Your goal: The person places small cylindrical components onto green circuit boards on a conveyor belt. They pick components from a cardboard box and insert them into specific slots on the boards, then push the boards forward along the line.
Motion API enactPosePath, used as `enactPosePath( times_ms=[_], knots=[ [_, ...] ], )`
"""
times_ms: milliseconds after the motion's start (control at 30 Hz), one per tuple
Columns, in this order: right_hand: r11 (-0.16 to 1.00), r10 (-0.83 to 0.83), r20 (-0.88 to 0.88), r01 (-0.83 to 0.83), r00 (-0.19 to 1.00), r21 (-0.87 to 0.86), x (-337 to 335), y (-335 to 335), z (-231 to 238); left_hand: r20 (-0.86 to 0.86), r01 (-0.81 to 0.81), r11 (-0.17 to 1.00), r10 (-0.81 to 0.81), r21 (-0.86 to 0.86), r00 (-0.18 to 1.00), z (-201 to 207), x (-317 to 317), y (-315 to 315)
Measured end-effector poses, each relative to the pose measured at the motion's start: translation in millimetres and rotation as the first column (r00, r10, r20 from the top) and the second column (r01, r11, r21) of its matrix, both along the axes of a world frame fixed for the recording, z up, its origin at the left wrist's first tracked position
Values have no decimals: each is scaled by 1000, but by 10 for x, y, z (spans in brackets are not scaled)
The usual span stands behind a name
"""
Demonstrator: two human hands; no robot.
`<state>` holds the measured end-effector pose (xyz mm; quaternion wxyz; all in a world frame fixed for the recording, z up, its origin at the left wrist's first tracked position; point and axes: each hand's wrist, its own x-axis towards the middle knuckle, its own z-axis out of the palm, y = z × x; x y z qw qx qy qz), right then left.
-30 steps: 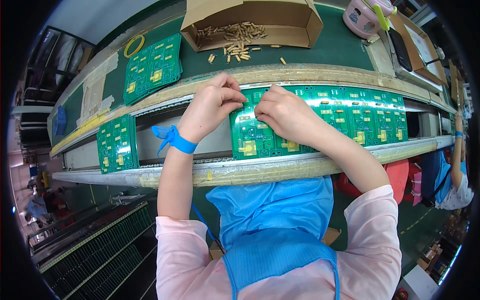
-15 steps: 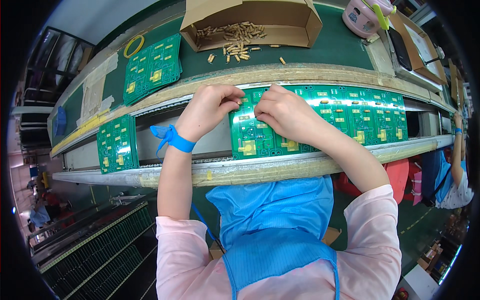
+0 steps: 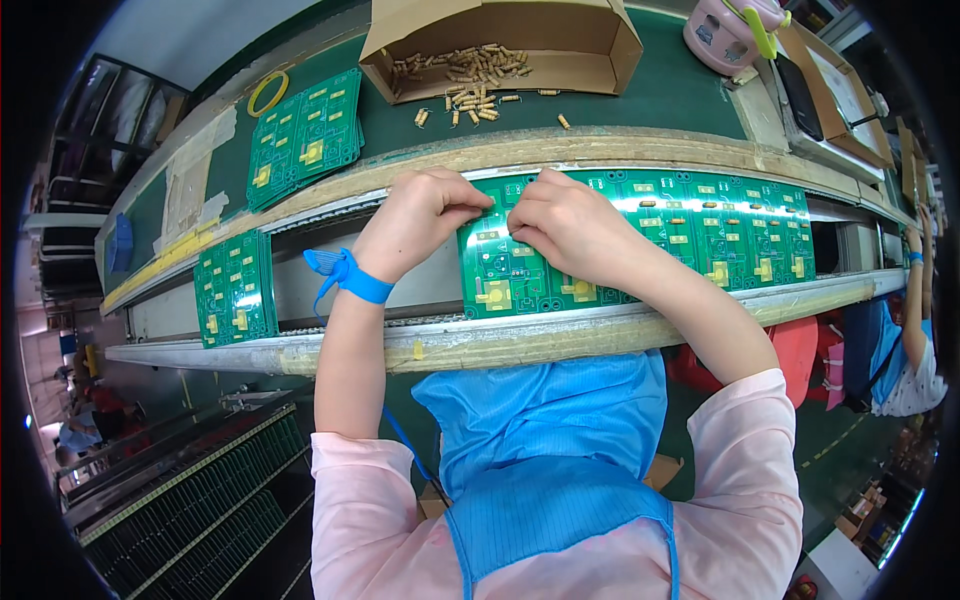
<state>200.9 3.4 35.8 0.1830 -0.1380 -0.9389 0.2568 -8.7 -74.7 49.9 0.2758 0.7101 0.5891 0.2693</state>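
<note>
A row of green circuit boards (image 3: 655, 250) lies in the rail track in front of me, several of them side by side, with small tan resistors on some boards at the right. My left hand (image 3: 425, 215), with a blue band (image 3: 350, 278) at the wrist, reaches over the upper left of the leftmost board (image 3: 495, 270). Its thumb and forefinger are pinched together at the board; whatever is between them is hidden. My right hand (image 3: 570, 225) hovers over the same row just to the right, fingers curled and tips together, their contents out of sight.
Loose resistors (image 3: 470, 103) spill from an open cardboard box (image 3: 550, 45) on the green bench. Stacked boards (image 3: 305, 135) and a yellow tape ring (image 3: 267, 93) sit at the far left. More boards (image 3: 235, 290) stand on the track. A pink container (image 3: 735, 35) is far right.
My left hand has shifted slightly to the right, its fingertips now covering the small spot on the board. My right hand stays almost still.
</note>
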Motion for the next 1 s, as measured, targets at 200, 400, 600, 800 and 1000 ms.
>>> enactPosePath(
  times_ms=[200, 400, 600, 800, 1000],
  knots=[
    [1000, 1, -9, -1, 1000, 10, 7, 7, -12, -114, 49, 996, -40, 74, 993, -14, 58, 3],
    [1000, 3, -11, -3, 1000, -6, 4, 7, -1, -112, 20, 994, -8, 106, 994, -20, 68, 11],
    [1000, 1, -12, -1, 1000, -11, 11, 12, 0, -119, -2, 994, 15, 108, 993, -12, 103, 12],
    [1000, 8, -12, -8, 1000, -17, 11, 12, 5, -75, 64, 996, -60, 58, 995, 7, 55, 4],
    [1000, 25, -12, -24, 1000, 16, 85, -19, 123, -81, -17, 1000, 19, 26, 997, -31, 6, -24]
  ],
)
